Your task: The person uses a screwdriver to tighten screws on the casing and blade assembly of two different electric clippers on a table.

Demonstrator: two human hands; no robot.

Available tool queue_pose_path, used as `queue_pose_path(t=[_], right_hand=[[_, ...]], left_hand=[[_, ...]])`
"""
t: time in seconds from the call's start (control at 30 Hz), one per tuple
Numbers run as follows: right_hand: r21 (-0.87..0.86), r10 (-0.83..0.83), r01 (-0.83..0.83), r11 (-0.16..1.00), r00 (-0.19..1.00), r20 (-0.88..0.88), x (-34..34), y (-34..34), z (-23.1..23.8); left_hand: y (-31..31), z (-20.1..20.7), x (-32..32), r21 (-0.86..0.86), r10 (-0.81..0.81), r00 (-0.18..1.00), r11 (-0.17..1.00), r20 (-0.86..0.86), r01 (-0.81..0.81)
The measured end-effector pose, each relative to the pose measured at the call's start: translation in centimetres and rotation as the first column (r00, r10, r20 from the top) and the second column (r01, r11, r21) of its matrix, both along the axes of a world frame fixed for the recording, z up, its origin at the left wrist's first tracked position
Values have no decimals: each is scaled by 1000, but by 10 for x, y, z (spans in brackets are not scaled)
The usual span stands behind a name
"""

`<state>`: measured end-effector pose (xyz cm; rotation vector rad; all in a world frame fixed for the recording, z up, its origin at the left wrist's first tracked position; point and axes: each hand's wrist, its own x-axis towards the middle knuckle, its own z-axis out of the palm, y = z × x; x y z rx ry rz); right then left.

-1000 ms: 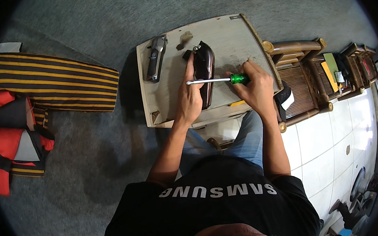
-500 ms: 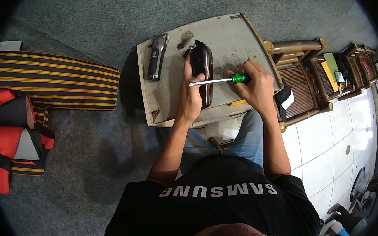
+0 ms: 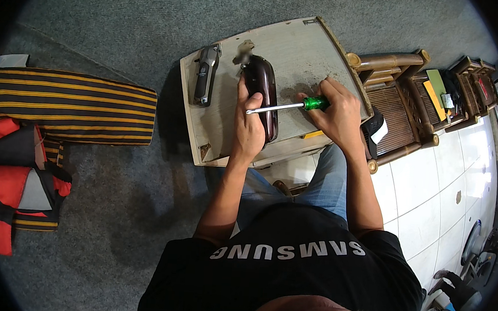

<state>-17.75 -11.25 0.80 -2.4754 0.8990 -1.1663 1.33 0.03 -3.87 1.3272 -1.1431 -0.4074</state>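
My left hand (image 3: pixel 249 129) grips a dark maroon hair clipper (image 3: pixel 265 78) by its near-left side, with the thumb laid along the body. The clipper points away from me over a small pale table (image 3: pixel 311 47). In my right hand (image 3: pixel 340 115) is a screwdriver (image 3: pixel 316 103), its green handle wrapped by my fingers. Its metal shaft crosses over the clipper toward the left, and the tip ends by my left thumb. A second hair clipper (image 3: pixel 206 74), grey and black, lies at the table's left side. My left fingers are mostly hidden beneath the maroon clipper.
Brown bamboo chairs (image 3: pixel 400 97) stand right of the table, one carrying yellow and green items. At left sits a bench with black-and-yellow striped covering (image 3: pixel 70 108), near red and black cloth (image 3: pixel 5 179). Grey carpet and white floor tiles (image 3: pixel 424 202) surround me.
The maroon clipper has turned slightly in my left hand, and its far end has shifted a little. The screwdriver tip has moved slightly left; my right hand is almost still.
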Motion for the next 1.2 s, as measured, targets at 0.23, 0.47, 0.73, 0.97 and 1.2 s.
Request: queue_pose_path(t=[0.23,0.47,0.73,0.97,1.2], right_hand=[[12,-2,2,1000,1000,-9,-1,-3,-4],[-2,-2,2,1000,1000,-2,0,-2,-2],[6,-1,1,1000,1000,5,1,-1,-1],[19,-2,2,1000,1000,-9,0,-1,-1],[5,-4,4,1000,1000,-9,1,-1,-3]], left_hand=[[3,29,-5,144,49,983,989,-180,-23],[2,30,-8,72,-45,996,996,-76,50],[2,38,-11,48,-36,979,998,-202,47],[1,9,2,-131,-170,948,982,-268,139],[3,19,-4,-71,-122,964,992,-237,108]])
